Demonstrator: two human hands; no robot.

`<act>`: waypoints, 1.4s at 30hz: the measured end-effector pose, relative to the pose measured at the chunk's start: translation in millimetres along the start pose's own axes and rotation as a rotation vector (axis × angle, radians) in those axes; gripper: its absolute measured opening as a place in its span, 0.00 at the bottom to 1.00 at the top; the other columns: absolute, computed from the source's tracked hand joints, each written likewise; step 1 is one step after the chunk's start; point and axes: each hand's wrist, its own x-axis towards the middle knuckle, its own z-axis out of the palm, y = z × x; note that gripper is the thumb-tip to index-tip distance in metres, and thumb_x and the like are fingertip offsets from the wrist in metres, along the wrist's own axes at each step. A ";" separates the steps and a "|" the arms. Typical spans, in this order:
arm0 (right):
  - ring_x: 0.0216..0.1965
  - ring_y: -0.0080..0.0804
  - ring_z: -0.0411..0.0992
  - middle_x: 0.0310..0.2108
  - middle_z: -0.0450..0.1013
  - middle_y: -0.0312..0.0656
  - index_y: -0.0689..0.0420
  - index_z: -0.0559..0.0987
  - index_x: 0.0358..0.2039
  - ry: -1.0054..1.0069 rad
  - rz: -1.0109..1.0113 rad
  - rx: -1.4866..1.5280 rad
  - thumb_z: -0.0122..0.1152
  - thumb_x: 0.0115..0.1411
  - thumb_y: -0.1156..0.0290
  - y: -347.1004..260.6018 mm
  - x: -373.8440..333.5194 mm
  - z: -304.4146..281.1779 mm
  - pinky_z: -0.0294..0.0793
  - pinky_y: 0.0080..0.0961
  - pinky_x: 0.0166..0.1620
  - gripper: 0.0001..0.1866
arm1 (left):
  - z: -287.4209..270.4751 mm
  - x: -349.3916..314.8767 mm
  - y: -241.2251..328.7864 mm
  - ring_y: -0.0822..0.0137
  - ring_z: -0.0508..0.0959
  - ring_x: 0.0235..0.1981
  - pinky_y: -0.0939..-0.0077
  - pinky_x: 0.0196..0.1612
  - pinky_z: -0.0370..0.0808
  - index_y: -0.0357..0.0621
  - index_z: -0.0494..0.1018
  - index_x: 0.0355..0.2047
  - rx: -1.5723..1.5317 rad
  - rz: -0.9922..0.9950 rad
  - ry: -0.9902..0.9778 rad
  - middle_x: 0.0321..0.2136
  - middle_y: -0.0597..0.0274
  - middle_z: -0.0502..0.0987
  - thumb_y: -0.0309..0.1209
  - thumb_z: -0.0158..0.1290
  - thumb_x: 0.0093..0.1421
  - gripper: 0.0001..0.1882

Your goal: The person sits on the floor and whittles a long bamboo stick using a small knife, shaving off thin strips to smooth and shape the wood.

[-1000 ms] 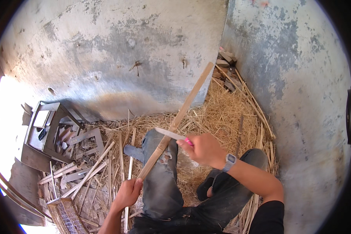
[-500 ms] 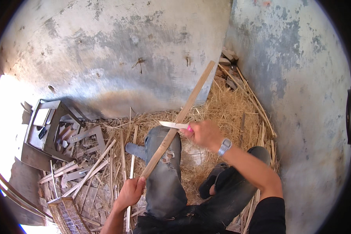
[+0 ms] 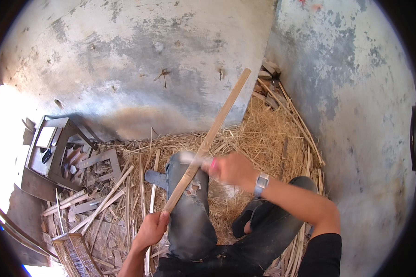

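A long, flat wooden strip point(image 3: 222, 113) slants from my left side up to the far right, crossing over my bent left knee. Its lower end is gripped by my left hand point(image 3: 153, 227), fingers wrapped around it. My right hand point(image 3: 231, 171), with a watch on the wrist, is closed on the pink handle of a knife point(image 3: 188, 158). The pale blade is smeared by motion and lies across the strip just above the knee; whether it bites into the wood I cannot tell.
Straw and shavings point(image 3: 268, 134) cover the floor ahead. At the left stand a dark wooden frame-like stool point(image 3: 55, 152), loose sticks point(image 3: 111, 198) and a slatted wooden piece point(image 3: 76, 256). Worn plaster walls point(image 3: 171, 60) close in ahead and right; long strips point(image 3: 305, 124) lean along the right wall.
The knife and my right hand have moved down along the strip, toward my left hand. My left hand keeps its hold, and the view has shifted slightly.
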 end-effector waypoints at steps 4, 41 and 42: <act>0.20 0.55 0.76 0.16 0.74 0.54 0.58 0.82 0.24 0.056 0.089 0.001 0.52 0.70 0.48 1.9 3.2 0.4 0.73 0.48 0.26 0.27 | -4.3 5.7 3.3 0.62 0.73 0.17 0.61 0.26 0.70 0.34 0.73 0.25 0.019 0.036 0.012 0.14 0.55 0.72 0.46 0.43 0.76 0.29; 0.19 0.53 0.74 0.17 0.75 0.55 0.59 0.81 0.20 0.071 0.225 0.074 0.49 0.71 0.41 68.2 37.8 -31.4 0.72 0.47 0.26 0.35 | -18.4 -2.8 3.0 0.74 0.67 0.16 0.71 0.21 0.65 0.39 0.70 0.22 -0.112 -0.070 -0.084 0.14 0.67 0.68 0.49 0.43 0.77 0.30; 0.19 0.54 0.74 0.18 0.75 0.55 0.59 0.81 0.20 0.175 0.451 0.107 0.48 0.71 0.40 91.8 48.0 -42.4 0.73 0.47 0.27 0.36 | -16.7 0.2 1.9 0.74 0.67 0.16 0.71 0.21 0.65 0.39 0.70 0.22 -0.111 -0.063 -0.084 0.14 0.67 0.68 0.49 0.43 0.77 0.30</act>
